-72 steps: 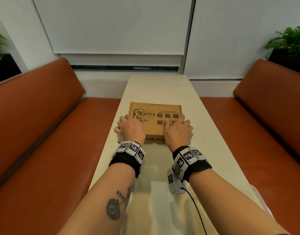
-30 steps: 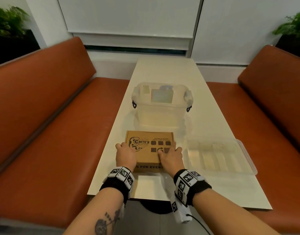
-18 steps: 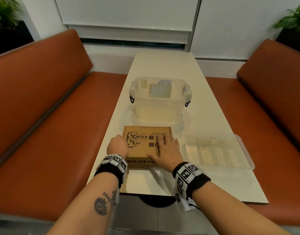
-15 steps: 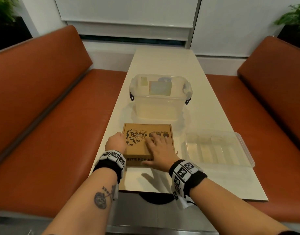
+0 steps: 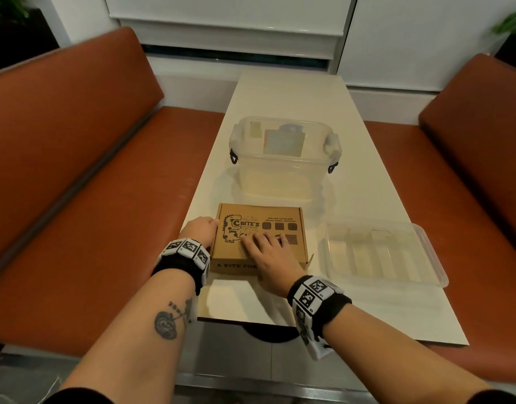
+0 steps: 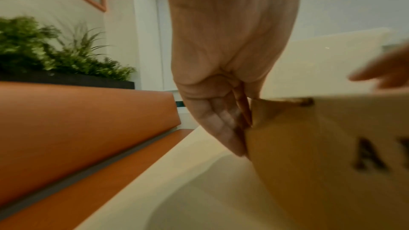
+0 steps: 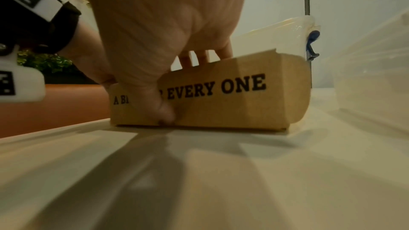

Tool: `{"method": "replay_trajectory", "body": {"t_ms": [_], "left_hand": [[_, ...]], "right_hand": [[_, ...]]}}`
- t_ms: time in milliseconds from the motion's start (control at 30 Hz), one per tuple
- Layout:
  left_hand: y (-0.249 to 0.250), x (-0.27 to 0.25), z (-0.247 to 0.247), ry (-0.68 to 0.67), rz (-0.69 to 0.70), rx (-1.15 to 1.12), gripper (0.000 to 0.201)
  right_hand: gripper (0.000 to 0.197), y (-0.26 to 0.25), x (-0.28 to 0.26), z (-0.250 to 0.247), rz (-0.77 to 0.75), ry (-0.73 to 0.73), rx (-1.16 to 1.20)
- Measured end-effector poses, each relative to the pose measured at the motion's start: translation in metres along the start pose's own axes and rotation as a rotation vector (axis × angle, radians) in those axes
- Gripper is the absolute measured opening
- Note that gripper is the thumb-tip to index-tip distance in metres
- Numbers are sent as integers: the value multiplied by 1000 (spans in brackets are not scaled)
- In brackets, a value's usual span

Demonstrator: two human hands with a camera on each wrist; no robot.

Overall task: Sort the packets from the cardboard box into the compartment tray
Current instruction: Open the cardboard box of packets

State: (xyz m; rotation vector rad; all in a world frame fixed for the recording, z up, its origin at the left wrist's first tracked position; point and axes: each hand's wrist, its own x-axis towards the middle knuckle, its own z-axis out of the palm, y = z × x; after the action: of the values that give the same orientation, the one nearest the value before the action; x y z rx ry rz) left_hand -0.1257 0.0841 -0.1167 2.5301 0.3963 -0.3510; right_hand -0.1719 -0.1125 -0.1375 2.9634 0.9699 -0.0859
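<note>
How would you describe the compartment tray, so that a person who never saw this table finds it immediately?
On the long cream table, look at the near end, right of the brown cardboard box. The compartment tray lies there: clear, flat and shallow, with narrow lengthwise divisions inside. The clear tub behind the box is far deeper and has side latches.

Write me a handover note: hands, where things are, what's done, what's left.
Left hand: pressed against the box's left side.
Right hand: fingers flat on the lid, thumb down the front face.
Box: closed, near table edge. Tray: to its right, no packets visible in it. Lidded clear bin behind.
Done: nothing sorted.
Left: open box, sort every packet into tray.
</note>
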Motion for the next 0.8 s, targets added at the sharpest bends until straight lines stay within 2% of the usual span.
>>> {"method": "replay_trajectory", "body": {"t_ms": [200,467,600,700,800], "left_hand": [[3,-4,-9,-115,-55,-219,37],[-3,-1,-9,-122,-55,-335,36],[-1,-1,-9,-95,16,-329,30],[-1,1,-7,-107,-11,-451,29],[0,4,-8,-126,-40,-469,23]], "right_hand": [[94,-4,2,-2,35,-11,-67],[90,-2,0,-22,17,-8,-33],[81,8,3,-50,-28,-13,18],[68,19,9,-82,-48,71,69],[44,34,20,-110,24,189,47]]}}
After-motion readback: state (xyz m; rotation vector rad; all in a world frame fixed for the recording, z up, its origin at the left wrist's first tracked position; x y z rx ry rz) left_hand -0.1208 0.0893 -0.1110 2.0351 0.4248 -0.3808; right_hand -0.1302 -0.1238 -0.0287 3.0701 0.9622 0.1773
